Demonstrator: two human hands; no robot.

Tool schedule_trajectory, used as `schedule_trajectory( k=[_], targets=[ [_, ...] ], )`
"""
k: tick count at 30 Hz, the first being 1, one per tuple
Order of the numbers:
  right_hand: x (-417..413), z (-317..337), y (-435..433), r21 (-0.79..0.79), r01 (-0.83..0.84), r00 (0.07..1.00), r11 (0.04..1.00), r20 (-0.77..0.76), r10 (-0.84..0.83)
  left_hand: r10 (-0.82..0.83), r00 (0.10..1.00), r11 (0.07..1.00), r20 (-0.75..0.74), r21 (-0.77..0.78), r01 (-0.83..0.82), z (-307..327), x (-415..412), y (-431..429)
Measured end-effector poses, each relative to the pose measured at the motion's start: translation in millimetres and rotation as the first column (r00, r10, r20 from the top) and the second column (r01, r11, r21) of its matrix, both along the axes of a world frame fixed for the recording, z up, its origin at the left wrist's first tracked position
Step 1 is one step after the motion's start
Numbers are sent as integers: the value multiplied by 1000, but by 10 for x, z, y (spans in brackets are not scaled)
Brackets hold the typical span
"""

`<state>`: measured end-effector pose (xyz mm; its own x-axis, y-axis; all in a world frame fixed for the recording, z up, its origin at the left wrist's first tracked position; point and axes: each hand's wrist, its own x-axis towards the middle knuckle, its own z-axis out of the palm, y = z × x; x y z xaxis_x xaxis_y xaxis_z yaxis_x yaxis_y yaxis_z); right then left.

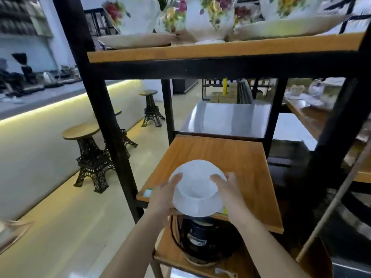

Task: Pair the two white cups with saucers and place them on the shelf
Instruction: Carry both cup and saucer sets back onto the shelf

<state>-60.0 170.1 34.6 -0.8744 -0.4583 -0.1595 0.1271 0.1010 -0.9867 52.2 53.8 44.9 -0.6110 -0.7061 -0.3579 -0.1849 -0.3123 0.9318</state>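
Observation:
I hold a white saucer (197, 205) with a white cup (197, 177) on it, over the front edge of the middle wooden shelf (230, 157). My left hand (166, 195) grips the pair on its left side, thumb on the cup's wall. My right hand (228, 191) grips the right side the same way. The pair is tilted toward me and blurred. A second white cup or saucer is not in view.
The top shelf (220, 51) carries flowered teacups and saucers (208, 19). A dark appliance (200, 235) sits on the shelf below my hands. Black frame posts (112, 137) flank the shelf. Tower-shaped stools (90, 155) stand on the floor to the left, with a steel table (226, 119) behind.

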Motion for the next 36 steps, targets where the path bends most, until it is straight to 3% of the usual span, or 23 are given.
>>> schedule_trajectory(
  k=[7,17,22,31,36],
  targets=[
    [-478,-140,-592,96,10,1000,995,12,-12,101,995,983,26,-157,-96,-171,-560,-624],
    [-903,-235,-1284,238,120,992,964,-70,-107,-25,994,957,103,-284,54,-248,-1071,-1372],
    [-959,-306,-1500,300,147,989,943,-60,-135,-13,986,890,169,-447,89,-302,-1159,-1589],
    [-1006,-421,-1622,377,162,987,912,-78,-143,-14,981,937,194,-340,81,-447,-1243,-1689],
    [-1020,-386,-1623,471,155,987,868,-115,-114,-17,974,928,227,-358,99,-473,-1263,-1716]
  ],
)
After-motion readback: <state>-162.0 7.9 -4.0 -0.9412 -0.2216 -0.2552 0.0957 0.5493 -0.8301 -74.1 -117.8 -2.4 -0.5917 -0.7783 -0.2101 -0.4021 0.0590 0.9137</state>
